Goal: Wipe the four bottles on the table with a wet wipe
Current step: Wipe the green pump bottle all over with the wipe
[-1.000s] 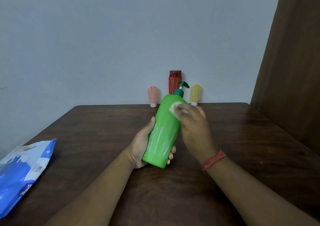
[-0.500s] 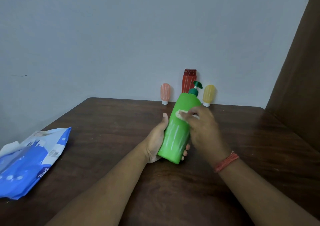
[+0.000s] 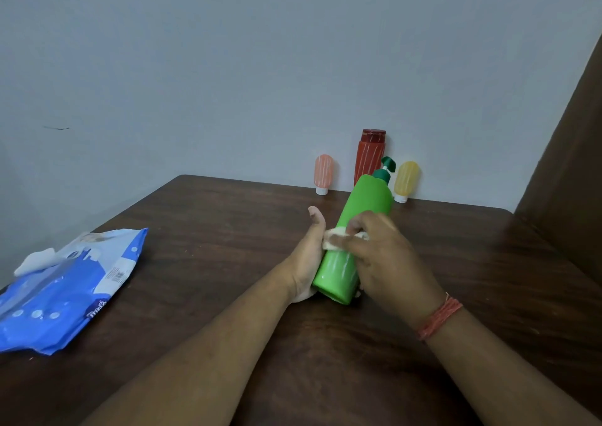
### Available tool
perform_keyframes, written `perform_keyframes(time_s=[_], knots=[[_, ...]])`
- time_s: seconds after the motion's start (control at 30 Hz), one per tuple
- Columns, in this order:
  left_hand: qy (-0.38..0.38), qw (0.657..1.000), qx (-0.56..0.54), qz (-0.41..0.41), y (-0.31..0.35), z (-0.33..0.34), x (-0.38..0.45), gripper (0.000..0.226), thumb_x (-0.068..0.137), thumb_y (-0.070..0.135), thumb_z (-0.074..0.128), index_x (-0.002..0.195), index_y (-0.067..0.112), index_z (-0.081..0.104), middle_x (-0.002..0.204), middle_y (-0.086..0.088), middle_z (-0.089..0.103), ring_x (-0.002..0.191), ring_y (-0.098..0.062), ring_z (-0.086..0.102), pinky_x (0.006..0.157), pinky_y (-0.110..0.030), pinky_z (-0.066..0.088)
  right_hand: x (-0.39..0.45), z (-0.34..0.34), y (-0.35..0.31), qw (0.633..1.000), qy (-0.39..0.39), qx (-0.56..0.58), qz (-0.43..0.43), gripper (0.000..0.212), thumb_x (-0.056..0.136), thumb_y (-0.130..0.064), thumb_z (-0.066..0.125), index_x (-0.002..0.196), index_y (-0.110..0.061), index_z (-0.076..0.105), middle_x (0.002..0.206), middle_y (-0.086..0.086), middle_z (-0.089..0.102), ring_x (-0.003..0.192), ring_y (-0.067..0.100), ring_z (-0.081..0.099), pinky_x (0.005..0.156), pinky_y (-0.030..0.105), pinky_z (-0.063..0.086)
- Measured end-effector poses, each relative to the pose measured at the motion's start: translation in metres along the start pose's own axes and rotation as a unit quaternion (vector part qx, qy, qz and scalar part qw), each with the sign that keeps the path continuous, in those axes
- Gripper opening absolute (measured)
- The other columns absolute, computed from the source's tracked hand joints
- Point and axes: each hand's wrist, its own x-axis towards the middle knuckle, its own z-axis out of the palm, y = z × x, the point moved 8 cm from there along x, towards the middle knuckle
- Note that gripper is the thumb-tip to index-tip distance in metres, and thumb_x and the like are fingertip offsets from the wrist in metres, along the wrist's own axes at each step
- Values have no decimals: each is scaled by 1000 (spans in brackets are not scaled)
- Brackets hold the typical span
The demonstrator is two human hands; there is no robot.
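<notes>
Wiping step one of four — left hand point(image 3: 308, 256) grip clasps the tilted green plastic pump bottle point(image 3: 353, 240) above the dark wooden tabletop point(image 3: 202, 217), right hand point(image 3: 379, 256) grip pinching the white wet wipe point(image 3: 335, 238) mid-body — next, probably, down toward its base.

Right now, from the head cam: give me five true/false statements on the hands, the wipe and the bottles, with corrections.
1. The left hand holds the green pump bottle near its base. True.
2. The right hand presses the wet wipe on the red bottle. False: it presses it on the green pump bottle; the red bottle stands untouched by the wall.
3. The green pump bottle stands upright on the table. False: it is held tilted, pump pointing away.
4. The peach bottle and yellow bottle stand cap down. True.
5. The blue wipes pack lies right of the hands. False: left.
</notes>
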Motion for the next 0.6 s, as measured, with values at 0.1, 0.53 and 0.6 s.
perform_keyframes(time_s=[0.1,0.53,0.6], knots=[[17,1000,-6,-1,0,-7,3,106,81,86,6,134,13,61,125,-24,66,109,-40,62,92,-51,53,0,-2,-1,1000,3,2,11,38,89,-16,45,115,-23,72,102,4,55,92,21,52,68,28,48],[35,999,-30,-16,-3,-20,7,107,80,88,8,137,14,59,135,-25,60,118,-38,60,97,-47,51,1,3,0,998,-46,46,14,27,93,-7,57,113,-16,72,97,1,52,85,16,52,69,33,52],[36,999,-28,-20,-4,-22,9,108,80,89,10,137,11,59,125,-19,68,109,-31,67,89,-39,56,-2,5,-14,994,-78,57,-48,31,89,-7,57,109,-22,75,95,0,54,86,16,53,70,27,46]])
